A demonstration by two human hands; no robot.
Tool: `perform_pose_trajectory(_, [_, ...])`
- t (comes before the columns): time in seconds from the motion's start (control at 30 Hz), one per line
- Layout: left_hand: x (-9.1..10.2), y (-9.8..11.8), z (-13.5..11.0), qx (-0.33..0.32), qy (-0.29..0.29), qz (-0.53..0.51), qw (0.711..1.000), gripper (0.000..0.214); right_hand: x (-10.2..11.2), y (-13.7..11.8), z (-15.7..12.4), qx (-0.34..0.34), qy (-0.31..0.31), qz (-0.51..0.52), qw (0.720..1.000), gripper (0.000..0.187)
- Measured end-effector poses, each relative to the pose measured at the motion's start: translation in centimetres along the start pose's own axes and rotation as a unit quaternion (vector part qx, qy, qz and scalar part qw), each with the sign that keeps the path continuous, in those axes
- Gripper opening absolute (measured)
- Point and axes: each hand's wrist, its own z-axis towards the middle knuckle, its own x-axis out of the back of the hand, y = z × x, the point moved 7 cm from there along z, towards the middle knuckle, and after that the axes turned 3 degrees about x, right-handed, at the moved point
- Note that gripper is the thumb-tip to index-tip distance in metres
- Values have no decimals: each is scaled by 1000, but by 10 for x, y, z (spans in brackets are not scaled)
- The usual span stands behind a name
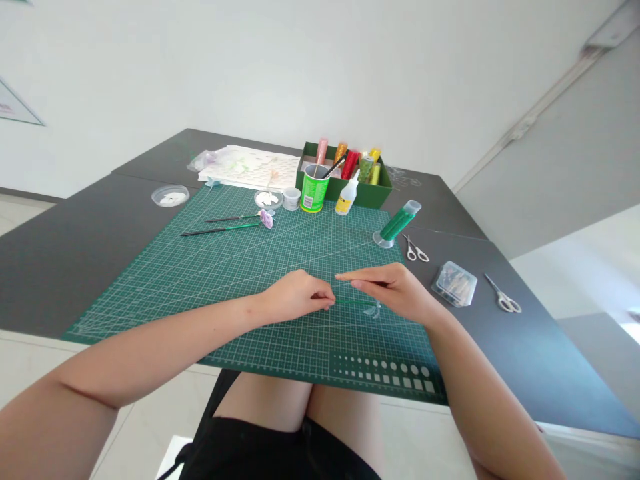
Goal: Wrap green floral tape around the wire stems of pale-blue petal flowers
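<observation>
Both my hands rest on the green cutting mat (210,267) near its front middle. My left hand (295,295) is closed in a pinch on one end of a thin green stem (355,303). My right hand (395,288) holds the other end, its index finger stretched toward the left hand. A small pale leaf or petal piece (374,310) hangs from the stem under my right hand.
Two finished stems, one with a purple flower (266,218), lie at the mat's back left. Behind are a green can (314,189), glue bottle (347,196), a green box of glitter tubes (365,193), small dishes, paper sheets. Right: tape roll (399,224), two scissors (416,251), clear case (454,284).
</observation>
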Motion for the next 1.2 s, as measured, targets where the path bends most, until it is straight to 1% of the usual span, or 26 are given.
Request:
perform_pose_trajectory(0.13, [-4, 3, -1, -11, -31, -13, 999, 14, 0, 5, 1, -2, -4, -17, 1000, 33])
perform_pose_trajectory(0.3, [-6, 7, -4, -15, -47, -74, 996, 12, -1, 13, 5, -10, -19, -4, 1000, 33])
perform_pose_trajectory(0.4, [-7, 11, -6, -25, -57, -89, 994, 10, 1, 20, 7, -20, -30, 9, 999, 33])
perform_pose_trajectory(0.47, [-6, 13, -7, -39, -54, -90, 994, 11, 1, 26, 8, -27, -42, 6, 999, 34])
perform_pose_trajectory(0.57, [-2, 14, -8, -57, -26, -76, 995, 10, 0, 38, 9, -47, -67, -5, 997, 38])
perform_pose_trajectory(0.67, [3, 12, -9, -50, 26, -68, 996, 10, -4, 47, 10, -60, -97, -1, 994, 41])
perform_pose_trajectory(0.8, [14, 3, -8, -8, 115, -108, 987, 9, -9, 49, 11, -46, -118, 41, 991, 41])
perform_pose_trajectory(0.9, [20, -7, -7, 35, 165, -159, 973, 9, -9, 49, 11, -52, -112, 41, 991, 43])
perform_pose_trajectory(0.97, [21, -14, -5, 67, 179, -200, 961, 9, -7, 49, 11, -55, -97, 27, 993, 43])
perform_pose_trajectory(1.07, [19, -24, -2, 113, 177, -251, 945, 15, -2, 47, 12, -55, -57, 19, 997, 43])
perform_pose_trajectory(1.13, [17, -27, 0, 131, 167, -268, 940, 16, -1, 45, 12, -52, -44, 32, 997, 44])
perform_pose_trajectory(1.2, [17, -28, 2, 134, 157, -286, 936, 15, 0, 45, 12, -63, -32, 68, 995, 44])
